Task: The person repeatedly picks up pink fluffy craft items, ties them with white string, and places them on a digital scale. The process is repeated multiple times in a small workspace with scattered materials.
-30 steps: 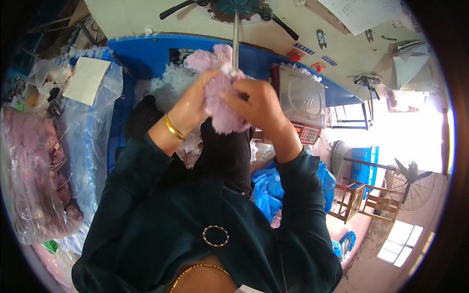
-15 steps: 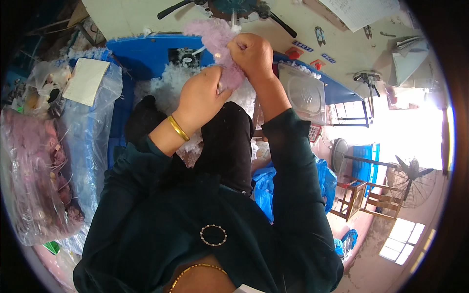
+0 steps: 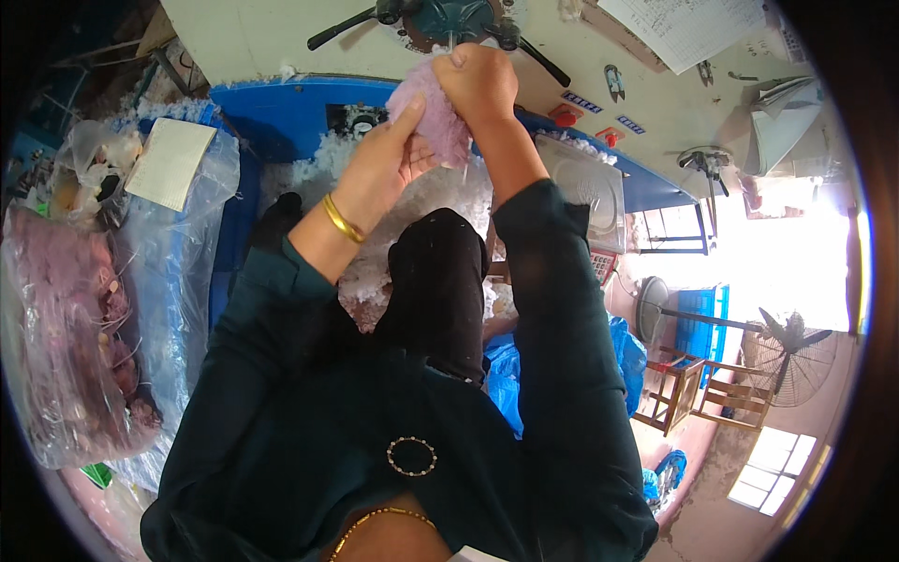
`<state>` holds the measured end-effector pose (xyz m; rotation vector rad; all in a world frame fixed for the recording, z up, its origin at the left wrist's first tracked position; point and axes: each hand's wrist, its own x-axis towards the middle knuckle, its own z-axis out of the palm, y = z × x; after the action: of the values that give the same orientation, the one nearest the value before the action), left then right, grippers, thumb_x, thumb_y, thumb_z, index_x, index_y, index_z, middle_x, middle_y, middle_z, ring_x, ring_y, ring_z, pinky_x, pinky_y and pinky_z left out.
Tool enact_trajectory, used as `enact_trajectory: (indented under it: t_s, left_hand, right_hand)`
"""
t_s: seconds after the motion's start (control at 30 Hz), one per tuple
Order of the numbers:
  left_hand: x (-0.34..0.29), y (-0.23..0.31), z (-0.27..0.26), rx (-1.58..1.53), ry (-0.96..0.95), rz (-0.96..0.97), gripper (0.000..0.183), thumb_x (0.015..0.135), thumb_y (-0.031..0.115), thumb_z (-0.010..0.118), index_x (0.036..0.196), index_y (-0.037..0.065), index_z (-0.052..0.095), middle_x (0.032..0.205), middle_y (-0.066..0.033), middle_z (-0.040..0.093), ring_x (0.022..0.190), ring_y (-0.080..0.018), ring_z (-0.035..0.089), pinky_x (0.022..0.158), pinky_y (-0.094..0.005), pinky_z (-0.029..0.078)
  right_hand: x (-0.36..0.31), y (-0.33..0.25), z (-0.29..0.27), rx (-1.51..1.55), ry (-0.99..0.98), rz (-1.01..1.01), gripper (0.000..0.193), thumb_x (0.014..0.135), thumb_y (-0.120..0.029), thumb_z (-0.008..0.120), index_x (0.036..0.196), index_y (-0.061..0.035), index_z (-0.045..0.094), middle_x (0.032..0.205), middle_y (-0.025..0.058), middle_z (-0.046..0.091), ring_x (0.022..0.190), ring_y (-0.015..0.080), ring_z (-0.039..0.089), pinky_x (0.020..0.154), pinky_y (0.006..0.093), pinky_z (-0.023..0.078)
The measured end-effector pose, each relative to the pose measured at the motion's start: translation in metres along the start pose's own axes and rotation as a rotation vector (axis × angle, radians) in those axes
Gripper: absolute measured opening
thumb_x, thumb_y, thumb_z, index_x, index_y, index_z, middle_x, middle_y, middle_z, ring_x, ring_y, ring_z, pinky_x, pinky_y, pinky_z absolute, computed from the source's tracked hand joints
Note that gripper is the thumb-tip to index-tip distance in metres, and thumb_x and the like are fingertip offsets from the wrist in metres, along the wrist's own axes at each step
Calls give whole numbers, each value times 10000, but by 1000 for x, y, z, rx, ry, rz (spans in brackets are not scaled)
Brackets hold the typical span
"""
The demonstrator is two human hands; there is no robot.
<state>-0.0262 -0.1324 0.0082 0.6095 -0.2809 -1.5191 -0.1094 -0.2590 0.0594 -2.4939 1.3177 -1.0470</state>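
A fluffy pink plush piece [image 3: 433, 117] is between my two hands, in front of the thin metal tube [image 3: 452, 39] of a machine. My left hand [image 3: 379, 164], with a gold bangle at the wrist, holds its lower left side, thumb on top and fingers curled beneath. My right hand [image 3: 482, 86] is closed in a fist on its upper right edge, close to the tube. Whether the tube's tip goes inside the plush is hidden by this hand. White fluffy stuffing [image 3: 426, 192] is heaped below my hands and around my dark-trousered legs.
A machine with black handles [image 3: 342, 28] stands on the pale worktop [image 3: 253, 42], beside red buttons [image 3: 566, 115], snips [image 3: 613, 82] and papers [image 3: 688, 28]. A blue bin [image 3: 281, 98] is beneath. To the left, a clear bag [image 3: 70, 347] holds pink plush pieces. Fans and wooden chairs [image 3: 670, 398] are right.
The plush has been turned and drawn together, its top end no longer flopping left. My left hand has opened from a fist into a looser cupping hold. My right hand has moved slightly up.
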Motion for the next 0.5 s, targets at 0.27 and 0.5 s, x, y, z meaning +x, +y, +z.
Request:
enact_trajectory:
  t_s: [0.27,0.5]
  left_hand:
    - [-54,-35,7,1034,8,573,244,807,187,686,915,-21,617,811,-146,655,739,-206,645,651,-332,483]
    - [-1,-1,4,882,22,501,188,867,141,625,926,-37,610,742,-79,642,616,-139,604,544,-280,464]
  right_hand:
    - [-52,-17,-28,96,-121,53,240,675,-292,629,605,-62,617,636,162,600,631,368,595,557,424,474]
    - [-9,-10,-12,217,-134,120,282,705,-293,593,654,-20,645,654,215,598,629,397,598,582,432,485]
